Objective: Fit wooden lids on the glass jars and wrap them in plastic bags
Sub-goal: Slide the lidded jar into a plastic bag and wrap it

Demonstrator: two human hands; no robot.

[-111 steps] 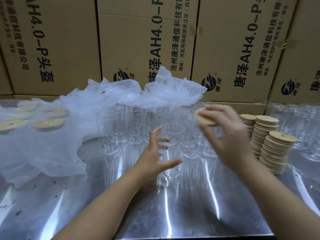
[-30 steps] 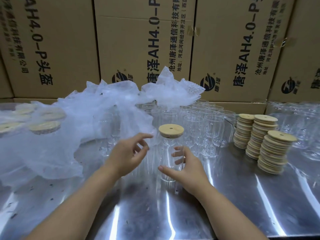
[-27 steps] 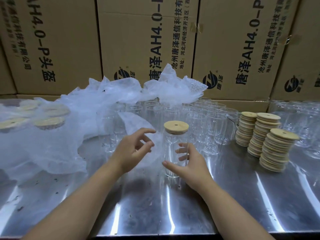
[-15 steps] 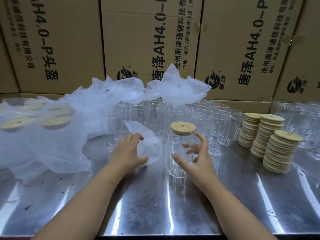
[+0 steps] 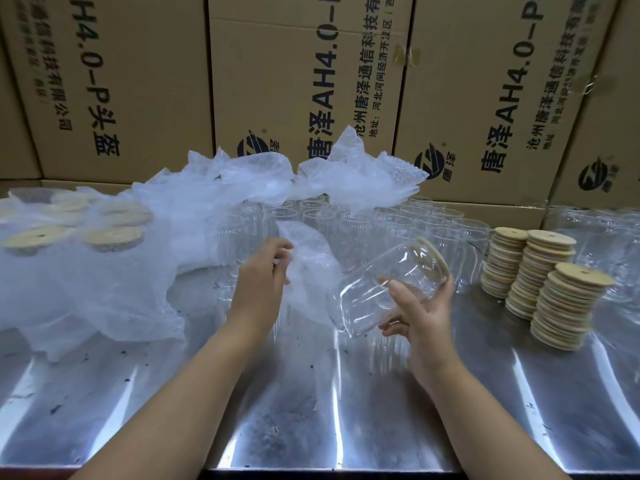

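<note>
My right hand [image 5: 420,308] grips a clear glass jar [image 5: 377,289] above the metal table, tipped on its side with its base toward the left. A round wooden lid [image 5: 437,258] sits on the jar's mouth, at the upper right. My left hand [image 5: 261,273] pinches a thin clear plastic bag [image 5: 311,271] just left of the jar's base. The bag hangs between the hand and the jar, and its opening is hard to make out.
Several open glass jars [image 5: 363,223] stand in rows behind my hands. Three stacks of wooden lids [image 5: 550,289] stand at the right. A heap of plastic bags [image 5: 145,237] covers lidded jars [image 5: 110,235] at the left. Cardboard boxes [image 5: 311,81] wall the back. The steel table [image 5: 311,393] lies in front.
My right hand has lifted the lidded jar off the table and tipped it sideways. My left hand has raised the plastic bag toward the jar's base.
</note>
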